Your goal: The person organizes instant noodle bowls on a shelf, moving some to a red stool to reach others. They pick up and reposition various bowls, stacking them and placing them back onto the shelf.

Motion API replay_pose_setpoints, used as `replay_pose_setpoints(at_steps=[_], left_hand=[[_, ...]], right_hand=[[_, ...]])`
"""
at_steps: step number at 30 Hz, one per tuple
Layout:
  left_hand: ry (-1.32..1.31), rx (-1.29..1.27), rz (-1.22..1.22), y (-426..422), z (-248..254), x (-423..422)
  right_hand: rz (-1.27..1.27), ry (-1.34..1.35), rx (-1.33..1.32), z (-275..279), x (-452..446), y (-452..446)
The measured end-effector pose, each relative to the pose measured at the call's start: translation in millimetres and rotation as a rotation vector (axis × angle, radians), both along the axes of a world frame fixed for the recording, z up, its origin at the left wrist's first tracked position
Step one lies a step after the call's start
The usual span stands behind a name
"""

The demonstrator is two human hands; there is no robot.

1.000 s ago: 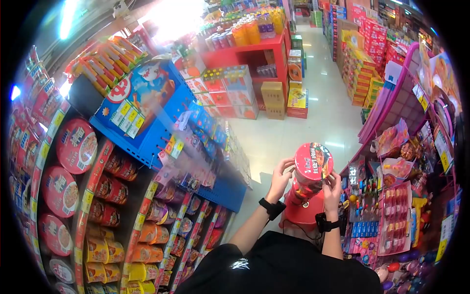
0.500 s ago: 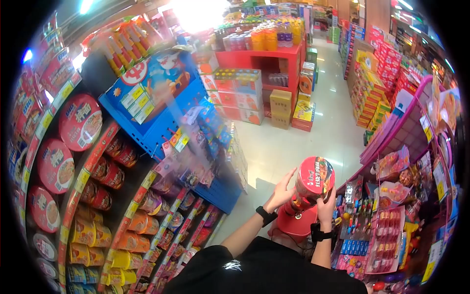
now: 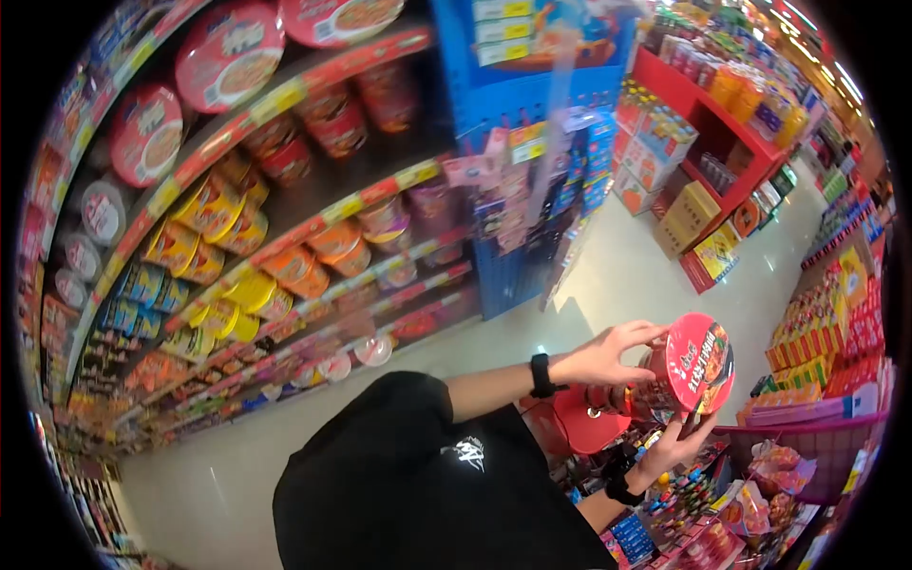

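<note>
Left hand [image 3: 608, 357]: half-curled, holding noodle tub [image 3: 696, 365] at tub's 9 o'clock | right hand [image 3: 673, 450]: fingers bent, holding tub at 6 o'clock | red stool [image 3: 581, 429]: tub's 8 o'clock

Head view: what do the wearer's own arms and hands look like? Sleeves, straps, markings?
Left hand and right hand are bare, no gloves. Each wrist has a black band: left band, right band. Forearms are uncovered below the short sleeves of a black T-shirt, which carries a white logo.
</note>
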State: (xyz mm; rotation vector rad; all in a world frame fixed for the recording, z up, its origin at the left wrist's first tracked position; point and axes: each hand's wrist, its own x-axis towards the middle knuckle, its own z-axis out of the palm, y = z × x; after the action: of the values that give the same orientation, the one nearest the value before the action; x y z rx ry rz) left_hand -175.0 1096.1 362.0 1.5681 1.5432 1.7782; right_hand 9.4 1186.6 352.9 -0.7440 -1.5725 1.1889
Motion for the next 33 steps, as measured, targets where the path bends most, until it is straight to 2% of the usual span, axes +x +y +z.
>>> replay_pose_setpoints(at_steps=[6, 7, 8, 10, 11, 13, 18, 20, 22, 24, 26, 27, 30, 33], left_hand=[[0.037, -0.034, 0.237, -113.7, 15.8, -50.9], [0.036, -0.047, 0.291, -136.3, 17.0, -61.5], [0.037, -0.059, 0.349, -158.3, 18.2, -70.8], [0.074, -0.054, 0.558, -203.6, 8.2, -90.5], [0.031, -0.072, 0.593, -234.7, 19.9, -98.5], [0.096, -0.054, 0.766, -287.4, 12.1, -121.2], [0.094, -0.116, 1.153, -403.6, 31.6, -154.0], [0.138, -0.091, 1.247, -438.4, 40.8, -171.8], [0.063, 0.025, 1.307, -463.2, 29.8, -193.7], [0.012, 0.092, 1.376, -481.2, 23.1, -214.5], [-0.035, 0.101, 1.448, -491.9, 21.8, -226.2], [-0.111, 0.253, 1.398, -491.7, 22.9, -229.4], [-0.186, 0.334, 1.343, -490.2, 29.8, -230.2], [-0.131, 0.113, 1.463, -493.0, 25.5, -231.8]], right_hand=[[0.190, 0.004, 0.067, 19.4, -71.2, -77.9], [0.256, 0.011, -0.014, 23.1, -86.2, -96.2], [0.353, 0.046, 0.064, 6.5, -100.8, -98.6], [0.543, 0.047, -0.015, 26.2, -137.0, -140.5], [0.633, 0.039, -0.027, 31.6, -155.0, -160.0], [0.780, -0.010, 0.084, 15.1, -196.7, -180.4], [1.155, -0.007, 0.088, 35.0, -308.6, -281.7], [1.322, 0.040, -0.037, 48.2, -350.4, -321.1], [1.455, 0.107, -0.107, 57.8, -385.7, -357.5], [1.467, 0.118, -0.011, 54.6, -417.9, -384.7], [1.465, 0.199, -0.033, 51.3, -437.1, -408.3], [1.475, 0.203, -0.043, 52.4, -443.2, -415.1], [1.491, 0.183, -0.066, 52.3, -455.0, -426.2], [1.500, 0.108, -0.039, 40.3, -464.8, -426.2]])
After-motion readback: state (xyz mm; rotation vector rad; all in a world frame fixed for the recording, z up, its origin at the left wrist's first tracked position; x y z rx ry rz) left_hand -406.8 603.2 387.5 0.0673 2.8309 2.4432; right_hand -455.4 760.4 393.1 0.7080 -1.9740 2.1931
